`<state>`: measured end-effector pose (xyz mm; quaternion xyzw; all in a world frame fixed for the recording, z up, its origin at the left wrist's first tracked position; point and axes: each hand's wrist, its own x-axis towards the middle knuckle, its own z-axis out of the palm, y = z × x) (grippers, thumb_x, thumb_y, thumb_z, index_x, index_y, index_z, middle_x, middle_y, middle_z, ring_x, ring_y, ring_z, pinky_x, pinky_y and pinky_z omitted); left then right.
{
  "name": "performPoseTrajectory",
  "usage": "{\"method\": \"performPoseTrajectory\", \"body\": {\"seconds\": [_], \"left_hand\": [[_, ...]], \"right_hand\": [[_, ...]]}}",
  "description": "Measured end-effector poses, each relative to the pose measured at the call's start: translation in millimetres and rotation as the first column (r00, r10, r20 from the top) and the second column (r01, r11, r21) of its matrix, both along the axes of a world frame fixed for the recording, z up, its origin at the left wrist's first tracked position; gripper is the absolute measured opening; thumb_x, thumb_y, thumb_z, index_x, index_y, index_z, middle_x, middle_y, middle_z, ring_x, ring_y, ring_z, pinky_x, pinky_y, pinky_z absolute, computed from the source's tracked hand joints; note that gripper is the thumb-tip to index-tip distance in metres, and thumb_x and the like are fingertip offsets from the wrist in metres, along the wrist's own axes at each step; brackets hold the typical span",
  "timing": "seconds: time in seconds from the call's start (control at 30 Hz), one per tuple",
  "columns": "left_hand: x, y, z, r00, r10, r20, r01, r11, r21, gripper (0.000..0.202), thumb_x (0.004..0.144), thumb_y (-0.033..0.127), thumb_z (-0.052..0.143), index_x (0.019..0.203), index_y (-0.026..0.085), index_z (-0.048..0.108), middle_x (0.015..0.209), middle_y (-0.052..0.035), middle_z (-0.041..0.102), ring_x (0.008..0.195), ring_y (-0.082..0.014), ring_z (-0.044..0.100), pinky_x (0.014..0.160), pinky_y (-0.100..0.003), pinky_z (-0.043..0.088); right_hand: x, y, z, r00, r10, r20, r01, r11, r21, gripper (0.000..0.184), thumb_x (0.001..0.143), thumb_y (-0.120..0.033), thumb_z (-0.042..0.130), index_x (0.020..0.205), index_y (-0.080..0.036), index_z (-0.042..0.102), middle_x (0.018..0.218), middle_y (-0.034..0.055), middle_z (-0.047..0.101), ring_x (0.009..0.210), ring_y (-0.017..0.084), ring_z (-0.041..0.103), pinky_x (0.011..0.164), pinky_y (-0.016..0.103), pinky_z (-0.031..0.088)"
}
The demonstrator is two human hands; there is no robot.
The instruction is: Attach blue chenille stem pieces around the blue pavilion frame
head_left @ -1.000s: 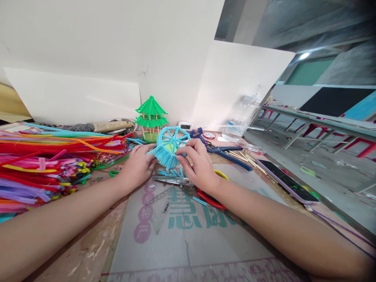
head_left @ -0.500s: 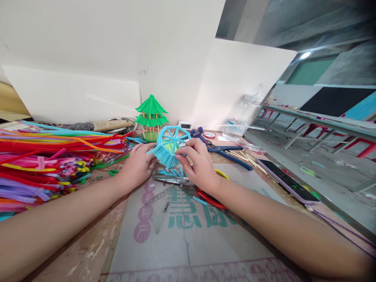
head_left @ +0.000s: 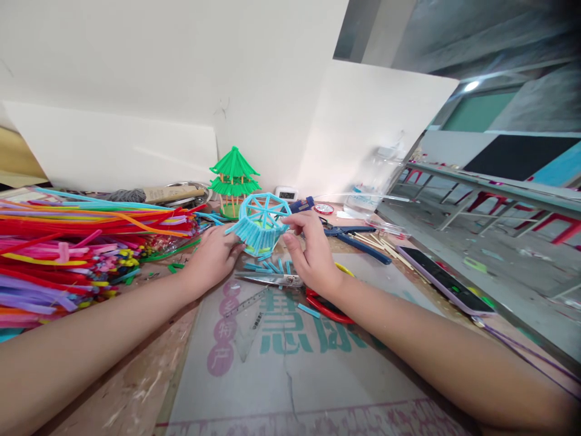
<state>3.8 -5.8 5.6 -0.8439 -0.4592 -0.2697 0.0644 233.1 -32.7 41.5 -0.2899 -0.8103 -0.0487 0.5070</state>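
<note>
A light-blue pipe-cleaner roof [head_left: 259,233] with a spoked, many-sided top frame and a fringe of short strips is held up above the table. My left hand [head_left: 214,255] grips its left side, the fingers partly hidden behind it. At the right rim is my right hand [head_left: 313,249], thumb and index finger apart, the index fingertip at or touching the edge. Beneath the roof lie several cut blue pipe-cleaner pieces [head_left: 275,266] and scissors [head_left: 272,278] with red and yellow handles, partly covered by my right hand.
A green pipe-cleaner pavilion [head_left: 234,166] stands behind. Bundles of coloured pipe cleaners [head_left: 91,242] fill the left. To the right are blue-handled pliers [head_left: 363,242], wooden sticks [head_left: 385,248], a phone [head_left: 445,278] and a clear bottle [head_left: 372,181]. A triangular ruler [head_left: 247,327] lies in front.
The blue roof has tipped and shifted slightly left, showing more fringe. My right hand's thumb and index finger have moved from its front face to the right edge and spread apart.
</note>
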Motion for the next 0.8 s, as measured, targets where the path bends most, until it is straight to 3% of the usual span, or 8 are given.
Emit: {"method": "performPoseTrajectory", "body": {"seconds": [0.07, 0.17, 0.53, 0.63, 0.8], "left_hand": [[-1.6, 3.7, -3.6, 1.0, 0.02, 0.011, -0.02, 0.999, -0.029, 0.027, 0.096, 0.031, 0.043, 0.094, 0.016, 0.066, 0.1, -0.0111, 0.065, 0.102, -0.0284, 0.057, 0.091, -0.044, 0.042], [-3.4, 7.5, -7.3, 0.999, 0.032, 0.028, -0.03, 0.997, -0.065, 0.03, 0.096, 0.035, 0.043, 0.088, 0.016, 0.065, 0.093, -0.0099, 0.063, 0.095, -0.0273, 0.057, 0.085, -0.041, 0.043], [-1.8, 5.7, -2.9, 0.998, 0.003, 0.067, 0.003, 0.996, -0.085, 0.029, 0.096, 0.033, 0.044, 0.081, 0.017, 0.062, 0.086, -0.0066, 0.059, 0.085, -0.0227, 0.056, 0.074, -0.034, 0.04], [-1.9, 5.8, -3.3, 0.997, -0.002, 0.073, 0.009, 0.995, -0.098, 0.029, 0.096, 0.033, 0.044, 0.08, 0.017, 0.061, 0.086, -0.0066, 0.059, 0.084, -0.0226, 0.056, 0.073, -0.034, 0.04], [-1.9, 5.5, -3.4, 0.997, -0.008, 0.079, 0.016, 0.996, -0.089, 0.029, 0.096, 0.032, 0.043, 0.079, 0.017, 0.061, 0.086, -0.0066, 0.059, 0.084, -0.022, 0.056, 0.073, -0.034, 0.04]], "right_hand": [[0.0, 1.2, 0.4, 1.0, -0.001, 0.004, 0.001, 1.0, 0.003, 0.011, 0.098, -0.024, 0.045, 0.095, -0.02, 0.055, 0.092, 0.0075, 0.054, 0.092, 0.021, 0.052, 0.082, 0.04, 0.044], [-0.5, 2.4, 0.6, 0.998, -0.014, 0.059, 0.014, 1.0, 0.009, 0.021, 0.098, -0.024, 0.044, 0.079, -0.02, 0.053, 0.085, 0.0067, 0.053, 0.087, 0.021, 0.051, 0.079, 0.04, 0.044], [0.6, 7.0, -3.4, 0.998, 0.0, 0.067, -0.004, 0.998, 0.055, 0.01, 0.095, -0.019, 0.052, 0.093, -0.021, 0.061, 0.088, 0.0068, 0.06, 0.093, 0.022, 0.054, 0.082, 0.039, 0.044], [0.4, 6.3, -2.8, 0.998, 0.001, 0.058, -0.003, 0.999, 0.042, 0.006, 0.094, -0.022, 0.056, 0.088, -0.021, 0.059, 0.086, 0.0056, 0.06, 0.09, 0.021, 0.054, 0.081, 0.038, 0.043], [-1.0, 6.0, -1.8, 0.996, -0.013, 0.091, 0.016, 0.999, -0.034, 0.025, 0.095, -0.026, 0.051, 0.071, -0.021, 0.05, 0.076, 0.0034, 0.054, 0.079, 0.019, 0.05, 0.076, 0.037, 0.042]]}}
